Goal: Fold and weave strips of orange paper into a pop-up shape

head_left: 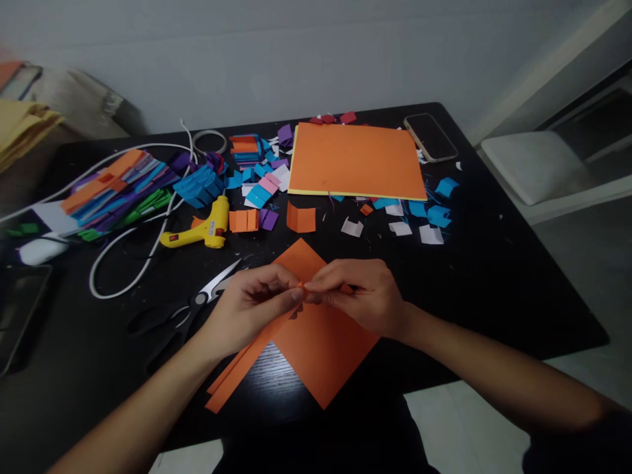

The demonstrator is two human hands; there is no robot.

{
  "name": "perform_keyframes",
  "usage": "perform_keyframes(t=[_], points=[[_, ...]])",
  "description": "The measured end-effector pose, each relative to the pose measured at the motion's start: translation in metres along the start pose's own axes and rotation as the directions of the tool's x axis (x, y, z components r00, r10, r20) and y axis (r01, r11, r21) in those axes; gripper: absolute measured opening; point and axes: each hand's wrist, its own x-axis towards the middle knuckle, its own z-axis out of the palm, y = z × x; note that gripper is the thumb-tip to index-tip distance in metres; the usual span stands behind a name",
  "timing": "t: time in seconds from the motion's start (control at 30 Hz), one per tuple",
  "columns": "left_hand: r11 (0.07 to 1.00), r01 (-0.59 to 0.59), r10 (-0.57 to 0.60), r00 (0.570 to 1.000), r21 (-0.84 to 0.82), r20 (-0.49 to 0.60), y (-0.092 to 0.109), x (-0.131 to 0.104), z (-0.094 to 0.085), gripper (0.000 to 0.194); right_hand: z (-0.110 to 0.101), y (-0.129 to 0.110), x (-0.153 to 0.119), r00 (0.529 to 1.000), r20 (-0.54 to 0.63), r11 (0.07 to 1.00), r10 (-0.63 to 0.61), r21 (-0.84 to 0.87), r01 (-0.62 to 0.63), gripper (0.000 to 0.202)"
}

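Observation:
My left hand (254,303) and my right hand (368,293) meet at the middle of the table, fingertips almost touching. Both pinch a small piece of orange paper (301,286), mostly hidden by the fingers. Below them an orange sheet (326,359) lies turned cornerwise on the table. Long orange paper strips (230,382) slant out from under my left hand toward the front edge. Black-handled scissors (200,299) lie partly open left of my left hand, their blades pointing away from me.
Beyond the hands are a yellow glue gun (214,227), folded orange paper (301,218), and a stack of orange sheets (358,161) with a phone (430,137) beside it. Bundled coloured strips (118,191) and a white cable (93,280) occupy the left. Paper scraps (438,216) lie scattered.

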Motion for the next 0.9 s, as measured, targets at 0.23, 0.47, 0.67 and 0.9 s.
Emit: perform_keyframes(t=[0.23,0.47,0.67,0.9], points=[[0.998,-0.027,0.03,0.998,0.054,-0.06,0.0012,-0.0005,-0.0003,0.014,0.0015,-0.0048,0.0009,0.957,0.022,0.956,0.29,0.047,-0.291,0.022],[0.997,-0.031,0.034,0.999,0.064,-0.037,0.001,-0.0015,0.0031,0.013,0.0033,-0.0091,0.0015,0.9,0.143,0.866,0.412,0.245,-0.435,0.022],[0.992,-0.063,0.068,0.997,0.105,-0.04,0.0019,-0.0002,0.0019,0.013,0.0015,-0.0095,0.0026,0.915,0.157,0.901,0.372,0.176,-0.397,0.013],[0.981,-0.094,0.112,0.989,0.172,-0.095,0.0003,-0.0016,0.0028,0.014,0.0019,-0.0101,0.0038,0.931,0.15,0.93,0.332,0.113,-0.35,0.009]])
